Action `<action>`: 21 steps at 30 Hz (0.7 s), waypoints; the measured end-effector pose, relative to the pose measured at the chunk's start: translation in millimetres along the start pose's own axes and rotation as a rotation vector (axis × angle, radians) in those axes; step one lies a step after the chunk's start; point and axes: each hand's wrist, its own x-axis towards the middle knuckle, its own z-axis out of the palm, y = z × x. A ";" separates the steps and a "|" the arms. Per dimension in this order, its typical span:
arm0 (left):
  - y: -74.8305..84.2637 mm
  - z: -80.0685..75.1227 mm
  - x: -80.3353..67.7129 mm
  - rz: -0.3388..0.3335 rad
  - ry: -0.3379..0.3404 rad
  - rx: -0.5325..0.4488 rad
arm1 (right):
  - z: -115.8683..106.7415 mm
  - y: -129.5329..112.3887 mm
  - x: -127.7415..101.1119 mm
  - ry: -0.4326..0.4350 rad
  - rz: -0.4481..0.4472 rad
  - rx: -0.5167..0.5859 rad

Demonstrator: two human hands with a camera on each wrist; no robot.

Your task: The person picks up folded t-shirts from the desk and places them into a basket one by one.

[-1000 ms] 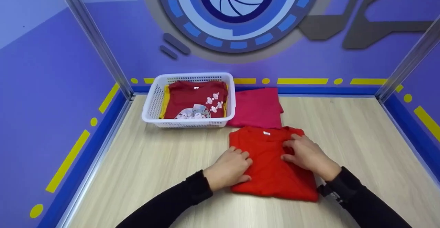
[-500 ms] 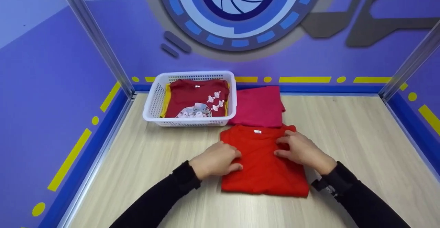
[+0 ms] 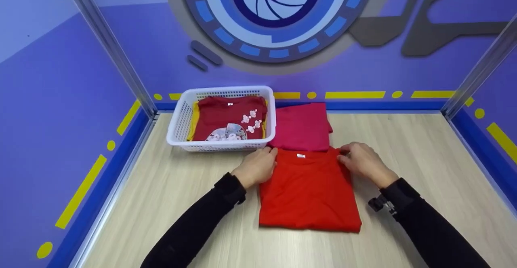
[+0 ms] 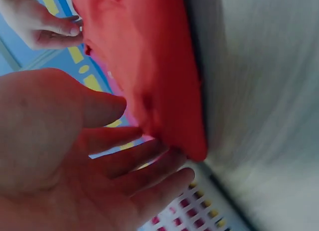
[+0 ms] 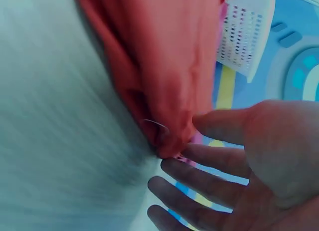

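A folded red-orange T-shirt (image 3: 309, 191) with a small white neck label lies flat on the table. At its far left corner is my left hand (image 3: 257, 165); the left wrist view shows its fingers (image 4: 149, 183) fairly straight against the shirt's edge, thumb apart. My right hand (image 3: 363, 161) is at the far right corner. In the right wrist view its fingertips (image 5: 172, 166) touch the cloth edge, with the thumb (image 5: 219, 125) above, and the fingers are loosely extended. Behind the shirt lies a folded magenta garment (image 3: 301, 126).
A white perforated basket (image 3: 171, 128) stands at the back, left of the magenta garment. Inside are a folded dark red T-shirt (image 3: 226, 116) with a flower print and something yellow (image 3: 195, 118) beneath it. Blue-purple panels (image 3: 343, 78) wall the table (image 3: 194, 207) at the back and sides.
The shirt has shifted slightly left in the view. Both hands have moved from on top of the shirt outward and away to its two far corners. The cloth looks flatter.
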 end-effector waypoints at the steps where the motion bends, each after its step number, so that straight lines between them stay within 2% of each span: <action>1: -0.5 3.2 3.2 -0.008 0.002 0.001 | 2.3 0.8 1.8 -0.017 0.004 -0.006; 4: -3.4 15.1 11.5 -0.016 0.046 -0.011 | 8.1 2.5 7.3 -0.026 0.000 -0.031; 5: -10.0 31.3 19.7 -0.011 0.083 -0.002 | 9.2 2.7 9.0 -0.022 -0.012 -0.040; 8: -18.5 55.4 33.1 0.005 0.181 0.021 | 11.9 4.0 14.1 -0.005 -0.044 -0.055; 11: -26.8 78.9 47.9 0.025 0.229 0.079 | 11.7 6.0 16.5 -0.020 -0.062 -0.054; 12: -24.8 75.1 47.5 0.033 0.222 0.079 | 11.1 6.5 16.8 -0.035 -0.057 -0.047; 14: -28.0 79.0 52.3 0.040 0.181 0.061 | 8.9 7.2 16.9 -0.078 -0.048 -0.018; 16: -29.3 74.7 52.8 0.032 0.111 0.015 | 5.8 7.0 16.1 -0.138 -0.031 0.021; 19: -26.0 52.2 45.2 0.007 -0.015 -0.062 | 1.5 7.1 13.8 -0.224 -0.002 0.084; 21: -23.8 37.3 38.5 0.006 -0.071 -0.084 | -0.2 6.9 12.1 -0.264 0.015 0.106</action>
